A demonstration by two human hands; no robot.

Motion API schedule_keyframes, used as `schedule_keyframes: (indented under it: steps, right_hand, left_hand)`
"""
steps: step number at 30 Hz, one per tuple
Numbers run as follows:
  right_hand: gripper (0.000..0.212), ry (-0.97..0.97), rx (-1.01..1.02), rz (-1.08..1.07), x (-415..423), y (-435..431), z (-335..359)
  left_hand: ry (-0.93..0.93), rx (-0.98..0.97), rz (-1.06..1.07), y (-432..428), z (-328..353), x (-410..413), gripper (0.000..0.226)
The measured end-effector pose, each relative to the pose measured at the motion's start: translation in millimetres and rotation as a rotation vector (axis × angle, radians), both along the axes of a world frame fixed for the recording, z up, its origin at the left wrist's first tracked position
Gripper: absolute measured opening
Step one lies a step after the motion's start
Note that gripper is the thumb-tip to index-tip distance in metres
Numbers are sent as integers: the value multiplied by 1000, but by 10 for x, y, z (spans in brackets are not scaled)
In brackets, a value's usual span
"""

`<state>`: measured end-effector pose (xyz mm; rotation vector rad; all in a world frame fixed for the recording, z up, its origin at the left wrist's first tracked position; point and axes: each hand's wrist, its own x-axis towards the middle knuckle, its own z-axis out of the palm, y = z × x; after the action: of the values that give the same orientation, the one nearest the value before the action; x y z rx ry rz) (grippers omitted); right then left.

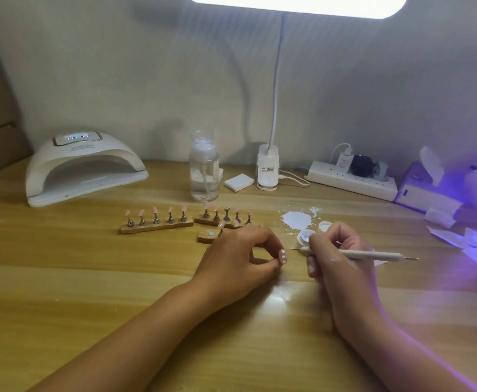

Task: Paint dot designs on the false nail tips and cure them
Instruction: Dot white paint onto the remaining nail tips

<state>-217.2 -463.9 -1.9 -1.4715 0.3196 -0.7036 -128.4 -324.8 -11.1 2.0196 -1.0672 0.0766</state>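
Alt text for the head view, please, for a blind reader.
The left hand pinches a pink nail tip with white dots while the right hand holds a dotting pen beside it. Behind them, more tips stand on wooden holders.

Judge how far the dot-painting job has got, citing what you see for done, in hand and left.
Done: the nail tip pinched in the left hand already carries white dots. In hand: the right hand holds the dotting tool beside it. Left: the tips on the stands look plain pink, and no tip shows inside the curing lamp.
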Motion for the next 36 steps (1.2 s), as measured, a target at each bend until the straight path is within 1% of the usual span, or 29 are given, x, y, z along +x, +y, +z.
schedule_keyframes:
  steps: [3, 6, 9, 21, 23, 26, 30, 36]
  right_hand:
    - [40, 107, -37, -4, 27, -1, -27]
    - [23, 164, -82, -1, 39, 22, -23]
    - [18, 181, -95, -25, 54, 19, -38]
    - [19, 188, -106, -8, 62, 7, -57]
    - [22, 183, -120, -6, 59, 5, -60]
    - [32, 178, -141, -14, 57, -9, -73]
    - [29, 175, -148, -14, 54, -11, -69]
    - [37, 164, -107, -34, 54, -10, -65]
  left_hand:
    - [4, 33, 5, -10, -20, 14, 9]
    - [-1, 56, 20, -20, -29, 23, 13]
    - [11, 63, 18, -24, -32, 36, 15]
    - [23, 61, -4, -24, -9, 25, 8]
    - [17, 62, -2, -25, -6, 23, 9]
    - [12, 65, 3, -24, -4, 22, 9]
    - [19, 66, 2, -22, -2, 20, 9]
    - [27, 75, -1, -24, 9, 21, 14]
